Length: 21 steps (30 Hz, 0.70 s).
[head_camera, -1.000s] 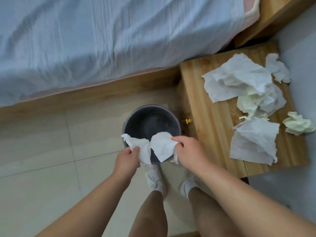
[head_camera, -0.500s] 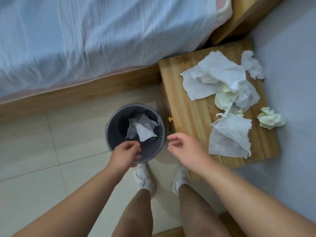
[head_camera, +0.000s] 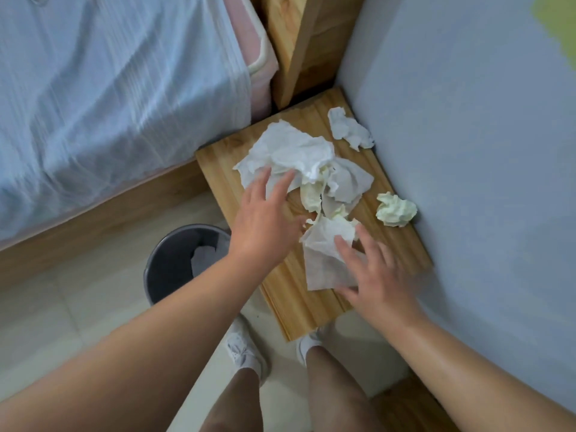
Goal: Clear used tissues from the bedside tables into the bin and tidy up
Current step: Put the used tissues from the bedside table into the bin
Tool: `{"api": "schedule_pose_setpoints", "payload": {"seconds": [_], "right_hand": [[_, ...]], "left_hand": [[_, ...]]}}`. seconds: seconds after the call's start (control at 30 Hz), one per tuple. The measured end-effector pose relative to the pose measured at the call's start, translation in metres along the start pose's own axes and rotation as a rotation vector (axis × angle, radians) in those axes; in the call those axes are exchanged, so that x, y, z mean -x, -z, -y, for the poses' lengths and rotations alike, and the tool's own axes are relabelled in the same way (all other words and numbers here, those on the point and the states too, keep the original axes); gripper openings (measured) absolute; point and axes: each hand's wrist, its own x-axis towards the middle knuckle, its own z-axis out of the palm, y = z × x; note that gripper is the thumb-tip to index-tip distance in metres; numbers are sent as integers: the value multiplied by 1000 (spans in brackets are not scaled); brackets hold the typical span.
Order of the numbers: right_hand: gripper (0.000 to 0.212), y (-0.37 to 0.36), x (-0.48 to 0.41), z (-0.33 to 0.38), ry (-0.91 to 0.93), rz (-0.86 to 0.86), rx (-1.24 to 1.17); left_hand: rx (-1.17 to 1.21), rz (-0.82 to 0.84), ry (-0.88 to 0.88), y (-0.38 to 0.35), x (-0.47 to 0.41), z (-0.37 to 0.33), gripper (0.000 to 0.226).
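Note:
A wooden bedside table [head_camera: 290,294] carries several crumpled white tissues. My left hand [head_camera: 265,213] reaches over it with straight fingers, the fingertips touching the big tissue pile [head_camera: 293,151]. My right hand [head_camera: 374,272] lies spread with fingers on a flatter tissue [head_camera: 324,260] near the table's front. A small crumpled tissue [head_camera: 349,129] lies at the back by the wall and a yellowish ball [head_camera: 396,210] at the right edge. The grey bin [head_camera: 165,269] stands on the floor left of the table, with white tissue inside.
The bed with a pale blue sheet [head_camera: 109,88] fills the upper left, its wooden frame [head_camera: 93,213] close to the bin. A wooden headboard post [head_camera: 299,42] stands behind the table. A grey-blue wall [head_camera: 467,151] borders the table's right side. My feet [head_camera: 243,353] stand on the tiled floor.
Both hands let the two tissues fall into the bin, then moved up and right over the bedside table. They now touch the tissues there. The view shifted toward the table.

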Motion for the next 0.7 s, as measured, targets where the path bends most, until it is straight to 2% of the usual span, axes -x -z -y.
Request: {"api": "schedule_pose_setpoints", "payload": {"seconds": [0.07, 0.13, 0.2, 0.27, 0.33, 0.4, 0.5, 0.6, 0.7], "right_hand": [[114, -12, 1, -4, 3, 7, -18], [111, -18, -5, -7, -3, -45, -64], [88, -22, -12, -10, 50, -88, -186], [48, -18, -19, -15, 115, -108, -270], [35, -12, -24, -18, 132, -228, -316], [28, -6, -26, -18, 115, -331, -367], [24, 8, -29, -17, 34, -308, -486], [22, 23, -28, -15, -55, -336, -572], [21, 41, -25, -11, -104, -419, -635]], "left_hand": [[-194, -41, -62, -4, -16, -5, 96], [-256, -70, -80, -4, -32, -4, 100], [-239, -54, -44, -2, -45, 0, 100], [-252, -35, -21, -2, -54, 5, 97], [-219, -35, 16, -2, -58, 9, 85], [-124, -61, 60, -1, -59, 11, 61], [26, -86, 97, -1, -57, 12, 29], [112, -107, 99, 2, -50, 8, 21], [278, -125, 153, 10, -39, 4, 23]]}}
